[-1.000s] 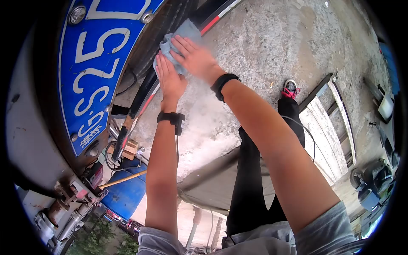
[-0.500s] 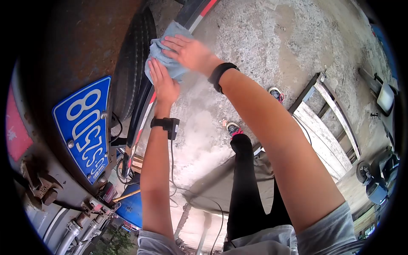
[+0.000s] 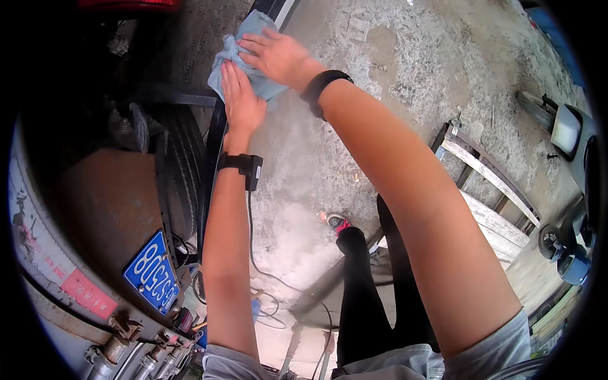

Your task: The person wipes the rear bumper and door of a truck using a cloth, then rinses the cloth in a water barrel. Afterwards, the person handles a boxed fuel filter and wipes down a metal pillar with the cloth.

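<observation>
A light blue cloth (image 3: 258,26) lies over a long dark rail (image 3: 216,126) at the upper left of the middle. My left hand (image 3: 242,104) rests flat on the lower part of the cloth, its fingers stretched out. Just above and to the right, my right hand (image 3: 277,58) presses on the cloth with fingers extended and a little apart. Neither hand is wrapped round anything. The part of the rail under the cloth is hidden.
Left of the rail are a tire (image 3: 183,164), a blue licence plate (image 3: 152,272) and a red light (image 3: 130,4). A wooden frame (image 3: 494,183) lies on the concrete at right, near parked scooters (image 3: 573,136). Cables hang below my left wrist.
Both hands and the cloth have shifted up and left along the rail. The licence plate has moved lower and looks smaller, and the red light has come into view.
</observation>
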`<state>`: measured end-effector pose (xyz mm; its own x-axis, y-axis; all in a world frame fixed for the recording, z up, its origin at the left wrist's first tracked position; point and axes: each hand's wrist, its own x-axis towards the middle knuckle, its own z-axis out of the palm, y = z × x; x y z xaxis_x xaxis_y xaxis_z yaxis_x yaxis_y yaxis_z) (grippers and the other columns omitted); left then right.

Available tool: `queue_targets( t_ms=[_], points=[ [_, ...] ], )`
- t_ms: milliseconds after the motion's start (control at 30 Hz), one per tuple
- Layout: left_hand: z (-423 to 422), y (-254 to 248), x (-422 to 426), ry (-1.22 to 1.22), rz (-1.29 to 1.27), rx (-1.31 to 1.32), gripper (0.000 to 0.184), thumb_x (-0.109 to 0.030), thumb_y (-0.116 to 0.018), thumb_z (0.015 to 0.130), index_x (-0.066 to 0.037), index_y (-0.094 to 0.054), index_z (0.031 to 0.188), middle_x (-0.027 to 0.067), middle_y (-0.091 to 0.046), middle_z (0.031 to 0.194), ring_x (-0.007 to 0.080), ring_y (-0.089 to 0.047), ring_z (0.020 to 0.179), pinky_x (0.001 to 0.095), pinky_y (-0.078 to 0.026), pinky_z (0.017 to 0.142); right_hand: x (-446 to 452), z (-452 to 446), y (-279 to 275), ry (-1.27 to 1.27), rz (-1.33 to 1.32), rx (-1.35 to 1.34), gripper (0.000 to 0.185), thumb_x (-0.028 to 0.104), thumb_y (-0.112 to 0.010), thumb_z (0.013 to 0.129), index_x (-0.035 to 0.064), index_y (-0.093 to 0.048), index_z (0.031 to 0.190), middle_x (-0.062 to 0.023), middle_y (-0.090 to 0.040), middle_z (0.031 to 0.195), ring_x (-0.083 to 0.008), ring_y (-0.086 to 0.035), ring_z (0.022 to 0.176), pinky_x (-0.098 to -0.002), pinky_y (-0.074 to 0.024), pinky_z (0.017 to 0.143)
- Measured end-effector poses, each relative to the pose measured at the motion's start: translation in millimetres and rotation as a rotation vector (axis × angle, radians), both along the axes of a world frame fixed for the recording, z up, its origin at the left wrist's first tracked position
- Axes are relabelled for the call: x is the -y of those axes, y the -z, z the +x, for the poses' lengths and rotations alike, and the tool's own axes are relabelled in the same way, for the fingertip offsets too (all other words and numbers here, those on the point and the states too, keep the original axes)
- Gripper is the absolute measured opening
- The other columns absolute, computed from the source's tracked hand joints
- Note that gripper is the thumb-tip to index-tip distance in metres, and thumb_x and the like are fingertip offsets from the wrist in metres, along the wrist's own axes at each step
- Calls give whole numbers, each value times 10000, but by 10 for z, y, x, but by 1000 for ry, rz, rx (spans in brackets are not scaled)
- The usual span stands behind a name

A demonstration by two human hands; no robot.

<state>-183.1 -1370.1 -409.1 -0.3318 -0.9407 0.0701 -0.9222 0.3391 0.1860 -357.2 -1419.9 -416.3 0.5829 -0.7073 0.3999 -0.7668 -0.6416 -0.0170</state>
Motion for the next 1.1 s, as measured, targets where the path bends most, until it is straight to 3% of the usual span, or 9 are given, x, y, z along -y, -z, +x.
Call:
queue_targets(
  t_ms=[200, 300, 433, 467, 567, 667, 867, 967, 1100],
  points=[
    [-461, -6, 516, -39, 35, -9, 896, -78, -569, 746, 132, -141, 1506, 322, -98, 1608, 431, -39, 1521, 503, -66, 1232, 312, -208, 48, 133, -23, 45, 468, 168, -541, 915, 88, -550, 1376, -77, -447, 1526, -228, -375, 1430, -420, -312, 1160],
    [-423, 15, 561, -18, -45, -30, 928, -107, -623, 743, 124, -156, 1510, 298, -140, 1608, 408, -74, 1524, 488, -83, 1237, 217, -104, 0, 234, -19, -69, 470, 241, -509, 963, 136, -516, 1421, -55, -400, 1565, -232, -324, 1462, -431, -265, 1185],
    [-300, 146, 592, 78, -143, -56, 901, -107, -597, 757, 120, -154, 1508, 306, -118, 1611, 425, -82, 1517, 502, -94, 1233, 289, -87, 43, 81, 50, 198, 554, 247, -473, 910, -32, -499, 1388, -236, -430, 1501, -366, -355, 1428, -477, -272, 1181],
    [-384, 85, 536, 25, -141, -151, 825, -83, -560, 811, 127, -172, 1509, 337, -179, 1577, 448, -181, 1484, 459, -155, 1237, 308, -82, 51, 72, -37, 195, 530, 241, -486, 895, -26, -535, 1350, -235, -469, 1466, -357, -388, 1403, -474, -291, 1174],
    [-242, 69, 346, 81, -98, -149, 895, -88, -608, 763, 109, -161, 1512, 287, -138, 1614, 414, -100, 1517, 498, -116, 1232, 168, -36, 14, 125, 2, 165, 503, 223, -475, 904, -7, -549, 1345, -202, -478, 1474, -325, -399, 1402, -461, -279, 1182],
    [18, -20, -39, 30, -34, -90, 866, -56, -622, 756, 107, -216, 1504, 263, -200, 1604, 369, -132, 1523, 483, -131, 1238, -112, 199, -116, 137, 22, -126, 478, 228, -503, 952, 103, -521, 1412, -112, -387, 1568, -267, -317, 1467, -430, -261, 1193],
    [473, -146, -656, -59, 109, -30, 865, -46, -612, 767, 105, -198, 1511, 273, -185, 1605, 387, -122, 1521, 488, -139, 1236, -592, 655, -139, 49, 181, -7, 472, 238, -474, 963, 134, -532, 1420, -126, -362, 1580, -282, -294, 1478, -423, -229, 1213],
    [398, -219, -642, -99, 183, -37, 919, 15, -604, 731, 126, -134, 1512, 314, -131, 1597, 427, -76, 1517, 498, -106, 1237, -493, 569, -115, -55, 212, 90, 503, 175, -538, 912, 118, -524, 1411, -113, -357, 1582, -279, -331, 1460, -428, -261, 1202],
    [275, -195, -616, -164, 170, -43, 911, 17, -591, 727, 134, -135, 1506, 335, -113, 1593, 450, -63, 1512, 498, -88, 1238, -264, 280, -112, -197, 142, -3, 511, 212, -539, 918, 152, -504, 1424, -83, -361, 1585, -259, -331, 1460, -423, -248, 1209]
  ],
)
